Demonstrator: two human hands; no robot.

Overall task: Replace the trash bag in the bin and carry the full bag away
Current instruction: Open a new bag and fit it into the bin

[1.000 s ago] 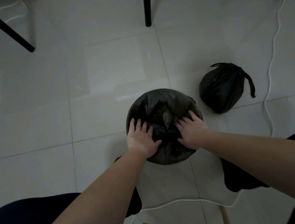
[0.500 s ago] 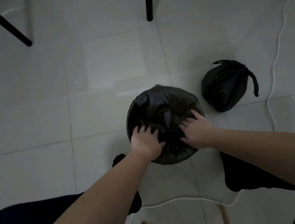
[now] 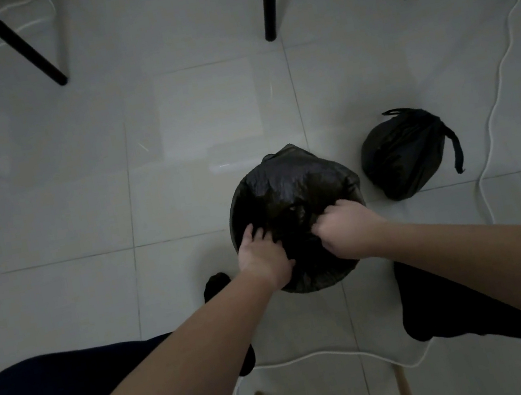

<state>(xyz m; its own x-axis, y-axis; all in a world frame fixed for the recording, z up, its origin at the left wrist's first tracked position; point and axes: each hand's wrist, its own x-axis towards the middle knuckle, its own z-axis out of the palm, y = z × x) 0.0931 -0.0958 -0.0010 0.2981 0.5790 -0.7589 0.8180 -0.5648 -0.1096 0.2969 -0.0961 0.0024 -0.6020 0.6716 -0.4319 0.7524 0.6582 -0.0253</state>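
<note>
Two hands work the black liner [image 3: 289,188]; the left hand [image 3: 262,254] curls its fingers into the plastic; the right hand [image 3: 344,227] pinches a fold; the tied full bag [image 3: 401,155] lies just right.

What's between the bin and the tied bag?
Only a narrow strip of bare floor separates the bin from the tied bag, in the head view.

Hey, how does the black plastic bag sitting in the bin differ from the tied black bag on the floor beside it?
The black plastic bag in the bin is spread wide over the bin's top; the tied black bag on the floor is a closed bundle with a loose tail. The left hand and right hand are on the bin bag; nothing touches the tied bag. Both are dark crinkled plastic.
</note>
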